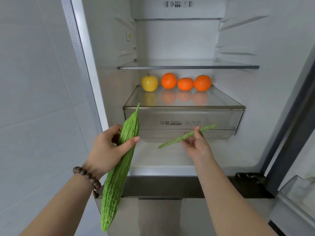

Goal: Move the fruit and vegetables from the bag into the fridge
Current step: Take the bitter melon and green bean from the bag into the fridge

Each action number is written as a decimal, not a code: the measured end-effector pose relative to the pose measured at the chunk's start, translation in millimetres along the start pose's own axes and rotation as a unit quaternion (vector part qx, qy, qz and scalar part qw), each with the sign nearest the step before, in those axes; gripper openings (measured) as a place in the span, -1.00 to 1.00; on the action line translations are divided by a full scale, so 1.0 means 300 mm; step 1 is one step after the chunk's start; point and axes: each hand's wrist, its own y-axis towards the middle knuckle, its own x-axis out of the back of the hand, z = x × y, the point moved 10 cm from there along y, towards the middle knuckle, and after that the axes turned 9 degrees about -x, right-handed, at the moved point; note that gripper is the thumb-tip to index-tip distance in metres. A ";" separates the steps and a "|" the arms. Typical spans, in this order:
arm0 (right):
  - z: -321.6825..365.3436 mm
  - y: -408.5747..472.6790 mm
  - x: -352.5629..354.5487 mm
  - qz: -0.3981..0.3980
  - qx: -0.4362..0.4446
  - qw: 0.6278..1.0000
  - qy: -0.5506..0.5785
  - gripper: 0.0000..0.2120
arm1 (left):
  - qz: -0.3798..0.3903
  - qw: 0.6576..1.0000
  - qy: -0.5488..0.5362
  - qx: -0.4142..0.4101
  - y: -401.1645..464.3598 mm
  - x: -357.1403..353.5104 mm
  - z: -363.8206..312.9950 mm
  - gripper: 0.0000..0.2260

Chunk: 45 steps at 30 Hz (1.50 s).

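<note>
My left hand grips a long bumpy bitter gourd around its upper third, tip pointing up toward the fridge. My right hand pinches a thin green bean pod, held slantwise in front of the crisper drawer. Inside the open fridge, on the glass shelf above the drawer, a yellow apple and three oranges stand in a row at the back. The bag is out of view.
An upper glass shelf is bare. Below the drawer lies the white fridge floor. The open door with its bin stands at the right. A tiled wall is at the left.
</note>
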 end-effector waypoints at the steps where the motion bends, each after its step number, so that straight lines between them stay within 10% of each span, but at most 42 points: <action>1: -0.004 0.001 0.001 0.002 0.005 1.000 0.003 -0.86 | 0.001 1.000 0.001 0.002 0.002 0.001 0.008 -0.67; 35: -0.049 -0.554 0.135 -0.015 0.059 0.988 -0.142 -0.85 | 0.030 0.996 -0.080 0.012 -0.212 -0.003 -0.125 -0.78; 40: 0.066 -0.701 -0.039 0.036 0.191 0.914 -0.355 -0.84 | 0.021 0.996 -0.085 0.025 -0.224 0.003 -0.146 -0.76; 45: 0.176 -0.759 -0.302 0.036 0.349 0.748 -0.564 -0.76 | -0.015 0.996 -0.087 0.026 -0.213 0.074 -0.155 -0.77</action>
